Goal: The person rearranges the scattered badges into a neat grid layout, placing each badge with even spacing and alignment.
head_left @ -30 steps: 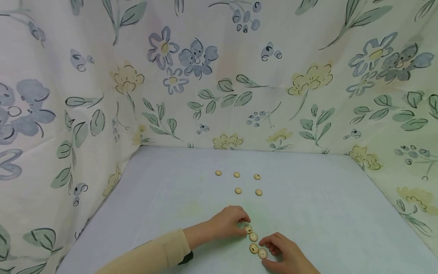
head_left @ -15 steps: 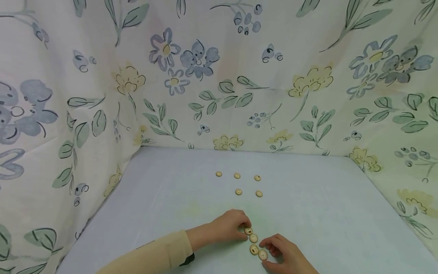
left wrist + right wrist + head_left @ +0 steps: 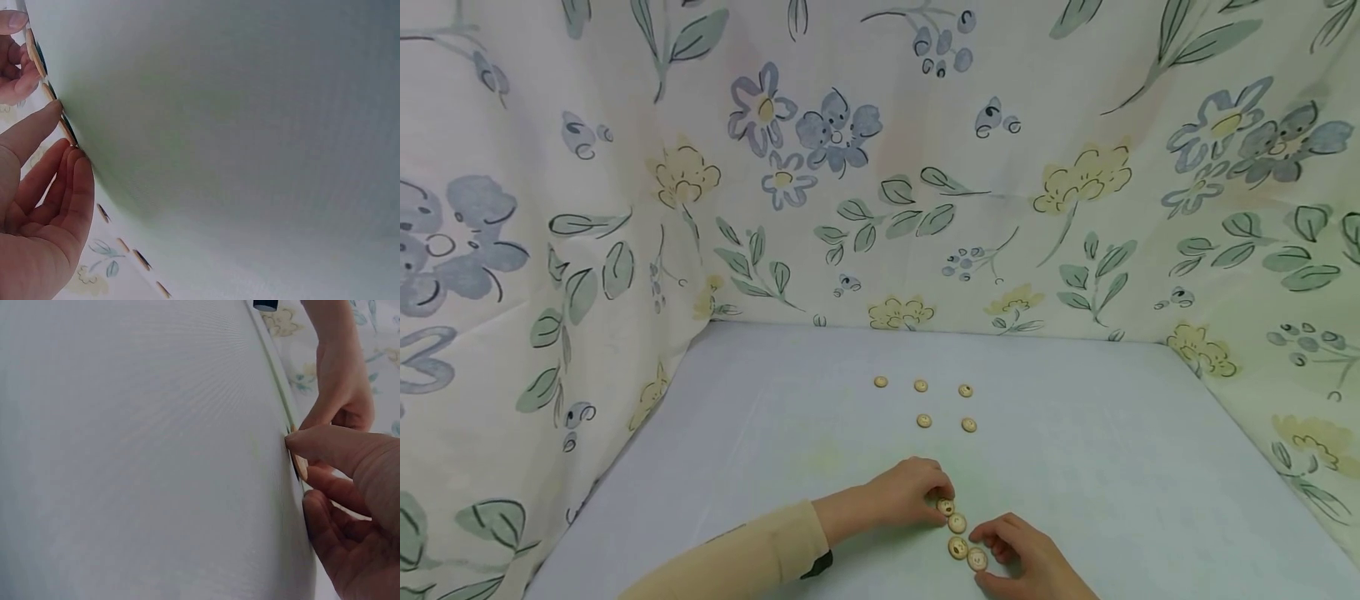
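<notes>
My left hand [image 3: 912,493] pinches a small round wooden disc [image 3: 945,507] with a face drawn on it, thumb and fingers at opposite edges. In the left wrist view the discs show edge-on, and the left thumb and fingertips [image 3: 80,153] close around one. My right hand [image 3: 1028,560] has its thumb and index finger at the edges of another face disc [image 3: 977,559]; the right wrist view shows this disc [image 3: 300,464] between them. Between the hands lie two more discs, an upper one [image 3: 957,523] and a lower one [image 3: 957,547], forming a short slanting chain with the held ones.
Farther back on the pale table [image 3: 1112,467], three discs lie in a spaced row, the middle one [image 3: 921,386] above a nearer pair with its right disc [image 3: 969,425]. A floral cloth [image 3: 895,250] rises behind the table and along both sides.
My left fingers have lowered and drawn in on the uppermost disc of the chain. My right hand and the other discs stay where they were; the head view shifts slightly.
</notes>
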